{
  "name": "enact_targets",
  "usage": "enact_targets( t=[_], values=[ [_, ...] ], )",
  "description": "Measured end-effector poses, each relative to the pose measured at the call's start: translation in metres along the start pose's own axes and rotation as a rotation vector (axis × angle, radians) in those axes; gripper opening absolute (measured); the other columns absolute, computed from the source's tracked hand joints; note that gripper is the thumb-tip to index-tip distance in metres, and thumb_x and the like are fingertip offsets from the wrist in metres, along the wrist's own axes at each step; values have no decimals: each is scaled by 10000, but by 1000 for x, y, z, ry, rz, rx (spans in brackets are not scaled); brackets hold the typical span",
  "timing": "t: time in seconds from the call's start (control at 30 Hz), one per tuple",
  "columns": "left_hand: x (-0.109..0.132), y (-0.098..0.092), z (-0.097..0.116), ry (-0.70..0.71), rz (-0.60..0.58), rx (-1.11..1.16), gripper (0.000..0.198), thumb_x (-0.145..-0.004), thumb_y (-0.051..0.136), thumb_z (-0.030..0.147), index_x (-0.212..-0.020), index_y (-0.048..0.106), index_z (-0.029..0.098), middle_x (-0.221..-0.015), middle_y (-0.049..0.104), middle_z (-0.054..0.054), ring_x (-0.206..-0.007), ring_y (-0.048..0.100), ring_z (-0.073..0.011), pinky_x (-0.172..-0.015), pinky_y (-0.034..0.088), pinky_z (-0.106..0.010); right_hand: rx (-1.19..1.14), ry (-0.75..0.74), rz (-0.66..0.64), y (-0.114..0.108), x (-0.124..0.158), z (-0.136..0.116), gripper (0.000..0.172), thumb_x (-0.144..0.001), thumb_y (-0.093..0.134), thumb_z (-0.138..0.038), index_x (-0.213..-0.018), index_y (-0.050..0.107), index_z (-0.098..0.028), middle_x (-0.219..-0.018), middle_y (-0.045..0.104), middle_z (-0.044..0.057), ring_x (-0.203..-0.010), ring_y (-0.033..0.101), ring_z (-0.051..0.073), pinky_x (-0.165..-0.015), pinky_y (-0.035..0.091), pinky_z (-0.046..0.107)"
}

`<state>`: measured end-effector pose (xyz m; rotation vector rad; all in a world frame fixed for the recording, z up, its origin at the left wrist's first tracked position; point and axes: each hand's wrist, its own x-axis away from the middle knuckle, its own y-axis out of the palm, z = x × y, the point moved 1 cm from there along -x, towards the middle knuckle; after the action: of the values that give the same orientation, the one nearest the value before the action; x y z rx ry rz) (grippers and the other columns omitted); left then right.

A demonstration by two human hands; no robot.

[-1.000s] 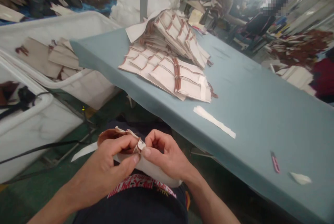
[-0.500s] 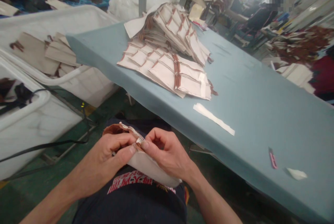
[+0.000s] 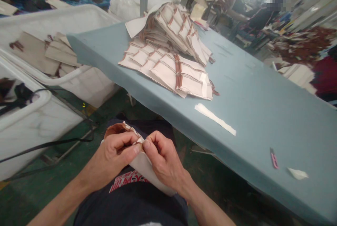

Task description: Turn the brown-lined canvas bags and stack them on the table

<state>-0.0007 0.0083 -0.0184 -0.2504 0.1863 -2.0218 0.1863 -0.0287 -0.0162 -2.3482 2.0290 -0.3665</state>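
Observation:
Over my lap I hold a sewn leather-like piece (image 3: 149, 166), off-white on one face and brown on the other. My left hand (image 3: 116, 159) pinches its seamed edge between thumb and fingers. Close beside it, my right hand (image 3: 163, 159) pinches the same edge, the two thumbs nearly meeting. A small pale bit shows at the pinch, too small to make out. On the blue-grey table (image 3: 263, 113) lie stacked panels (image 3: 168, 71) in off-white with brown strips. White paper strips (image 3: 216, 119) lie in front of them.
Pink-handled thread snips (image 3: 273, 158) and a white scrap (image 3: 297, 173) lie near the table's front edge. White bins (image 3: 86, 82) with more panels stand at the left. A black strap (image 3: 47, 145) crosses the lower left. A person (image 3: 265, 12) sits in the background.
Both hands stay pinched on the edge, my right hand slightly shifted and its fingers curled closer. The piece has tilted a little; the table items have not moved.

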Motion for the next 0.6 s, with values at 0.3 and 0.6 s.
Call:
enact_targets(
  t=[0.3,0.6],
  values=[
    [4,0,10,-42,45,53,388,-1021,629,451,-715,699,223,-745,649,10,-729,580,-186,-693,495,-282,-155,-49,10,5,4,0,281,-1027,668,-494,-968,553,-244,-738,558,-68,-620,474,115,-580,367,262],
    [-4,1,8,39,74,-137,393,-1009,588,395,-666,684,230,-658,672,19,-642,596,-177,-604,463,-269,-147,180,49,16,-3,-4,260,-895,782,-412,-909,590,-239,-688,545,-91,-614,480,107,-585,367,250]
  ],
)
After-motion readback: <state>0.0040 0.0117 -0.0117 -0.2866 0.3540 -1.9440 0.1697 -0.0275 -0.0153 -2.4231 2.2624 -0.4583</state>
